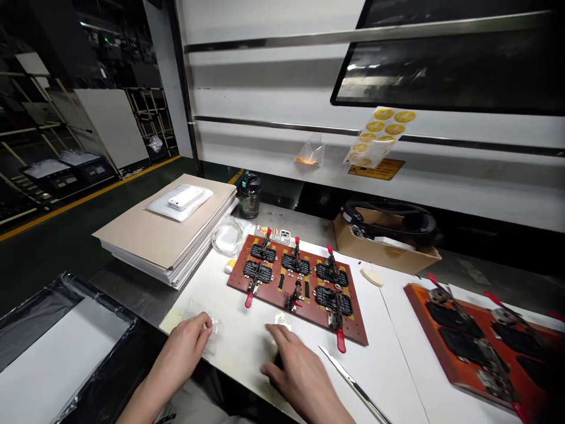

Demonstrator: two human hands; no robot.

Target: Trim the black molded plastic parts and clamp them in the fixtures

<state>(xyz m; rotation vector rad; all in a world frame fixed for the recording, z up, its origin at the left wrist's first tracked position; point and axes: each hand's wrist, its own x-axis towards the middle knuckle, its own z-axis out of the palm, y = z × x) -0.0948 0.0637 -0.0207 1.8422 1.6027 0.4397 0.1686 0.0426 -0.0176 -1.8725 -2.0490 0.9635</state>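
Observation:
My left hand (pixel 188 341) is closed at the near edge of the white work surface, with its thumb and fingers pinched on a clear plastic bag (pixel 215 331). My right hand (pixel 300 371) is open, thumb and fingers apart, and holds nothing that I can see. Just beyond its fingertips lies a small, shiny, pale piece (pixel 283 320), too unclear to name. Past both hands sits a reddish-brown fixture board (pixel 265 292) with red-handled toggle clamps, several of them over black ribbed plastic parts (pixel 296 264).
Tweezers (pixel 353 383) lie right of my right hand. A second clamp board (pixel 430 344) is at far right. Behind stand a cardboard box (pixel 384 250) and a dark jar (pixel 249 197). A cardboard stack (pixel 176 235) and a black-lined bin (pixel 128 318) are at left.

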